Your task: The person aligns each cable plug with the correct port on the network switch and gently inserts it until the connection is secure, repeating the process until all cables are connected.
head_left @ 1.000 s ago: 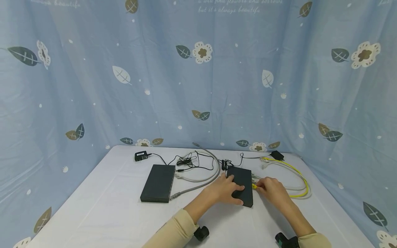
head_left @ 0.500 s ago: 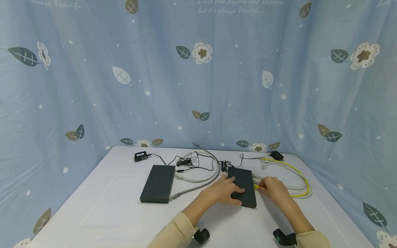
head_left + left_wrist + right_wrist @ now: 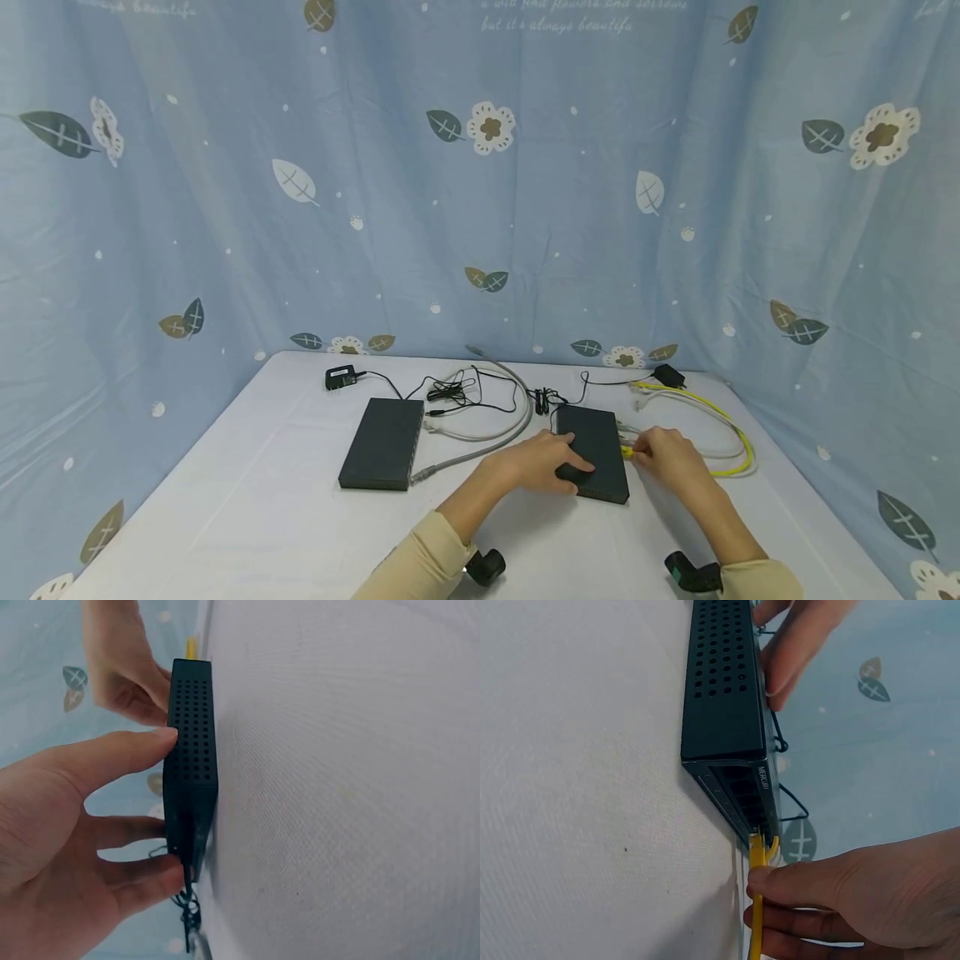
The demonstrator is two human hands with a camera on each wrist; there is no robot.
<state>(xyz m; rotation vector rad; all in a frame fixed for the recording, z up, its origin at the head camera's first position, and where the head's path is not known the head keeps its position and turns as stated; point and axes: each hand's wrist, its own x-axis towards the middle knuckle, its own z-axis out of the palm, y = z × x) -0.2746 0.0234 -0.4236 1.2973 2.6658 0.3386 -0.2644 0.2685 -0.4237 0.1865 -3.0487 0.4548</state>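
A black network switch (image 3: pixel 602 446) lies on the white table, its row of ports facing right. My left hand (image 3: pixel 536 462) holds its left part, the thumb (image 3: pixel 142 754) over the top edge and other fingers at the left side. My right hand (image 3: pixel 670 457) pinches a yellow Ethernet cable (image 3: pixel 757 859) between thumb and fingers, close to its plug, which is right at a port. Grey Ethernet cables (image 3: pixel 628 429) run from the same port side, farther back. In the right wrist view the inside of the yellow cable's port is hidden.
A second black network switch (image 3: pixel 382 442) stands on the left. Between the two lie a thick grey cable (image 3: pixel 465 457) and bundled black power leads (image 3: pixel 447 390). Power adapters (image 3: pixel 341 377) stand at the back left and right. Yellow and grey cable loops curve on the right.
The right-hand switch has shifted to the right and slightly nearer, the yellow plug moving with it. My left hand has slid a little left over its top. My right hand keeps its pinch.
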